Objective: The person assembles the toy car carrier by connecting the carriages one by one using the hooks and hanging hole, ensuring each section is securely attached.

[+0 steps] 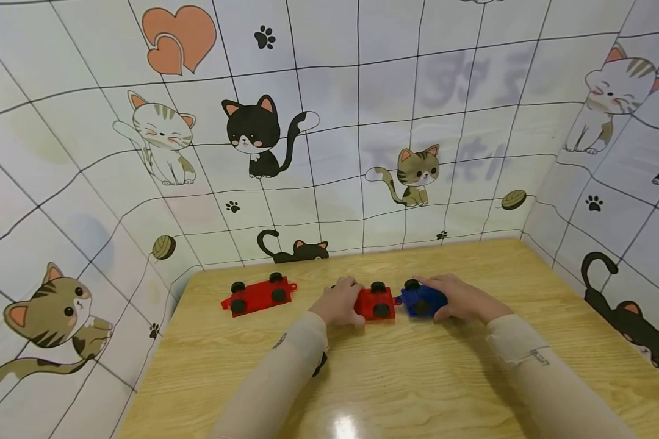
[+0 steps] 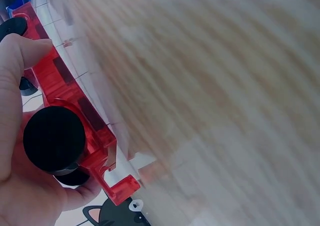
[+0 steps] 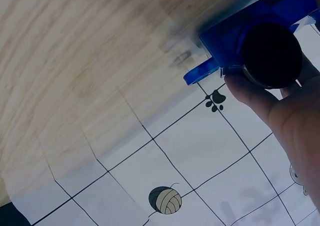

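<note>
In the head view my left hand (image 1: 338,303) grips a red toy train car (image 1: 368,299) with black wheels, fingers and thumb on its two sides. The left wrist view shows the thumb along the translucent red body (image 2: 62,78) and a hook-like coupling at one end. My right hand (image 1: 464,300) holds a blue toy train car (image 1: 429,299) by its right end. The cars lie end to end with their wheels uppermost, couplings meeting between them; whether these are linked I cannot tell. In the right wrist view a loop juts from the blue car's (image 3: 222,43) free end.
Farther left on the wooden table (image 1: 406,378) lies another red toy train car (image 1: 263,297), wheels up, with a coupling at each end. A cat-patterned cloth (image 1: 340,152) with grid lines rises behind the table and along both sides.
</note>
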A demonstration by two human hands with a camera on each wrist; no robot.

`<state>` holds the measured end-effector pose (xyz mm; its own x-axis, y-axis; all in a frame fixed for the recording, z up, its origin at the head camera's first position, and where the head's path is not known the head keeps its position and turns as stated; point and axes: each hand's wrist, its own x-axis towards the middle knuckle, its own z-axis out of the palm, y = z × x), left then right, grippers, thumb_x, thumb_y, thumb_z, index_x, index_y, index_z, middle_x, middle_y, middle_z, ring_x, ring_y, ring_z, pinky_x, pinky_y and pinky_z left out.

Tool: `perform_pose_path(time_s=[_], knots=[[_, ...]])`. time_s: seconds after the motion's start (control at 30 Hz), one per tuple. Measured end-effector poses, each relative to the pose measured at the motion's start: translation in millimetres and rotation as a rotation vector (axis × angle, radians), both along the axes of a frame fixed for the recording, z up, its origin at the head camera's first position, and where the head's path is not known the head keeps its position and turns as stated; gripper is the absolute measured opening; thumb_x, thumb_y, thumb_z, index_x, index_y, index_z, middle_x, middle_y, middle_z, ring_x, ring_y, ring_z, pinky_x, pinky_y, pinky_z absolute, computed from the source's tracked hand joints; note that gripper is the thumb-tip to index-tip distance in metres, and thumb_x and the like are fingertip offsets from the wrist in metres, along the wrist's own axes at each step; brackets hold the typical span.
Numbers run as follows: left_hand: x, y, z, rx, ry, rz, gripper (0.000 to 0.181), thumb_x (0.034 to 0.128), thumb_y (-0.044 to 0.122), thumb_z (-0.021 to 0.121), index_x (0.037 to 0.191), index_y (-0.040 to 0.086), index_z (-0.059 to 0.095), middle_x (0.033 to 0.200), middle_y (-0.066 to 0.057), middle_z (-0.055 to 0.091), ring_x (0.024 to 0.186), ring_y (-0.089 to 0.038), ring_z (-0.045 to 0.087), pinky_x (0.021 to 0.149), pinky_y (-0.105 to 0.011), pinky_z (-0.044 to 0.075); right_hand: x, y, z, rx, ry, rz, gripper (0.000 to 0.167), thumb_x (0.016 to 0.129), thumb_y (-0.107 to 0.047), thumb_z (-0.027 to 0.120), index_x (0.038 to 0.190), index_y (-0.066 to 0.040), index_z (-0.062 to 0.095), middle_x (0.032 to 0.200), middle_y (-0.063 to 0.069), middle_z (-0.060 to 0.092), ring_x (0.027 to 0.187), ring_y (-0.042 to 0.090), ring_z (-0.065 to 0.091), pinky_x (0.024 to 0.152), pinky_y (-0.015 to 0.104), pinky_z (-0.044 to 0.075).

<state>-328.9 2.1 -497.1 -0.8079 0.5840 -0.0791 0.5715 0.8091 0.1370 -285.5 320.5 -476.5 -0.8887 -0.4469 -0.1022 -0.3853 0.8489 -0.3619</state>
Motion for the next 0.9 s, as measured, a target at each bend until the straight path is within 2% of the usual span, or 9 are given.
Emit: perform_pose_path(time_s=[0.17, 0.43, 0.67, 0.9], knots=[[-2.3, 5.4, 0.0, -0.010, 0.007, 0.005, 0.080, 0.0815, 0.047, 0.077, 0.148, 0.011, 0.051, 0.141, -0.006, 0.048, 0.125, -0.023, 0.044, 0.095, -0.053, 0.048, -6.6, 5.7, -2.3, -0.005, 0.010, 0.000, 0.095, 0.082, -0.018, 0.086, 0.160, -0.015, 0.032, 0.149, 0.029, 0.043, 0.136, 0.052, 0.037, 0.102, 0.066, 0.040], [-8.1, 10.3, -3.0, -0.007, 0.012, -0.004, 0.078, 0.0815, 0.046, 0.077, 0.145, 0.010, 0.052, 0.137, -0.007, 0.050, 0.122, -0.022, 0.045, 0.090, -0.053, 0.049, -8.8, 11.4, -2.8, 0.010, 0.005, -0.033, 0.090, 0.082, -0.028, 0.086, 0.152, 0.004, 0.039, 0.152, 0.030, 0.039, 0.139, 0.053, 0.032, 0.107, 0.066, 0.035], [-10.2, 11.1, -5.4, 0.007, 0.012, -0.023, 0.076, 0.0829, 0.046, 0.076, 0.146, 0.009, 0.052, 0.137, -0.007, 0.050, 0.123, -0.023, 0.045, 0.090, -0.056, 0.049, -12.0, 13.9, -5.2, 0.026, 0.001, -0.018, 0.086, 0.083, -0.030, 0.085, 0.150, 0.004, 0.043, 0.152, 0.031, 0.039, 0.139, 0.055, 0.030, 0.107, 0.066, 0.036], [-9.2, 14.0, -1.2, -0.006, -0.005, -0.018, 0.076, 0.0850, 0.047, 0.075, 0.146, 0.010, 0.051, 0.140, -0.007, 0.048, 0.126, -0.023, 0.044, 0.092, -0.057, 0.048, -14.1, 18.3, -7.8, 0.020, 0.014, -0.009, 0.085, 0.083, -0.030, 0.085, 0.149, 0.005, 0.044, 0.150, 0.031, 0.040, 0.138, 0.055, 0.033, 0.106, 0.065, 0.036]])
